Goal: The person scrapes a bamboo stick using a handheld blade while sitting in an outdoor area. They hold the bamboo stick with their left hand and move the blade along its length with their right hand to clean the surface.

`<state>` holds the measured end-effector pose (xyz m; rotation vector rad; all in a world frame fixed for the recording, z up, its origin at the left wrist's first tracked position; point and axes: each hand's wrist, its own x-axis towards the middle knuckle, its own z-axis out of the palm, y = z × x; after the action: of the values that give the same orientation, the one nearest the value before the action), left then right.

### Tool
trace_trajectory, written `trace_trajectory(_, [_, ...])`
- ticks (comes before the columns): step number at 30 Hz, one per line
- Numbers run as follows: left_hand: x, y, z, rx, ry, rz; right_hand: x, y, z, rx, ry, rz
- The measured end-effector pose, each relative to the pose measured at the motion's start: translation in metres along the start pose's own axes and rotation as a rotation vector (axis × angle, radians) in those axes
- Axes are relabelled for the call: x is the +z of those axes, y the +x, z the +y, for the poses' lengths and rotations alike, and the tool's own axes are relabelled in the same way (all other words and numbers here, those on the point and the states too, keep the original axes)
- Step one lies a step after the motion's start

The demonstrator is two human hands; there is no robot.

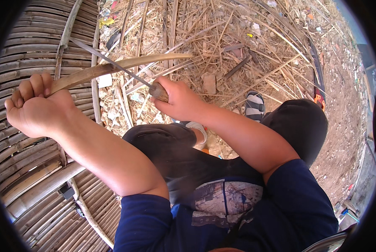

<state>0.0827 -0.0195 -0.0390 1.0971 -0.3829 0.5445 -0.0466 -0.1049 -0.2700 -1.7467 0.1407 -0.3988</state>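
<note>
My left hand (43, 105) is closed around the near end of a split bamboo strip (141, 60), which curves away to the right above the littered ground. In my right hand (181, 101) is a long thin knife (131, 74), gripped by its rounded wooden handle (159, 93). Its blade points to the far left and crosses the strip around the middle. The blade appears to touch the strip, though I cannot tell whether it cuts into it. My fingers partly hide the handle and the strip's held end.
A slatted bamboo surface (28, 67) fills the left side. Straw, shavings and loose bamboo pieces (238, 67) litter the ground ahead, with a brick fragment (209, 83) among them. A long dark tool with an orange handle (319, 101) lies right, beyond my knee. My sandalled foot (255, 107) stands nearby.
</note>
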Motion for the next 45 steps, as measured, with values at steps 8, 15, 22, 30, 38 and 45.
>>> trace_trajectory(8, [0.001, 0.002, -0.003, -0.032, 0.115, 0.305, 0.01, -0.027, 0.058, 0.246, -0.202, 0.117])
trace_trajectory(15, [0.012, -0.007, 0.005, 0.008, 0.104, 0.315, 0.013, -0.003, -0.022, -0.045, -0.063, 0.02])
trace_trajectory(22, [0.005, -0.002, -0.001, -0.015, 0.084, 0.303, 0.007, -0.013, 0.054, 0.354, -0.222, 0.075])
trace_trajectory(30, [0.003, 0.001, 0.004, 0.015, 0.024, 0.055, 0.002, 0.008, -0.027, 0.025, -0.006, 0.021])
trace_trajectory(38, [0.004, -0.004, 0.002, -0.034, -0.069, -0.141, -0.004, -0.004, 0.027, 0.321, -0.058, 0.076])
trace_trajectory(45, [0.0, 0.002, -0.001, -0.087, -0.162, -0.229, -0.017, -0.003, 0.044, 0.375, -0.169, 0.156])
